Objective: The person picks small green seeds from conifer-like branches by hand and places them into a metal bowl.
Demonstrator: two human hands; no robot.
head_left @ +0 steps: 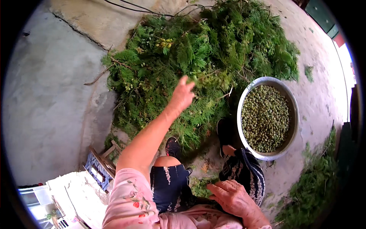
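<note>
A big heap of green, feathery conifer branches [160, 91] lies on the floor in front of me, with small round cones among the leaves. My left hand [182, 95] reaches out over its middle. Its fingertips close on the end of a leafy conifer sprig [211, 80], which looks slightly blurred. Over my lap, my right hand [230, 196] has its fingers curled together; whatever they may hold is hidden. To the right of the heap stands a wide metal basin [295, 126], filled well up with small green-brown cones [266, 118].
More cut greenery [312, 191] lies on the floor at the lower right. Some loose sprigs [202, 187] are between my feet. A small wooden stool [100, 168] stands at the left near my elbow. Dark cables [141, 9] run along the far floor.
</note>
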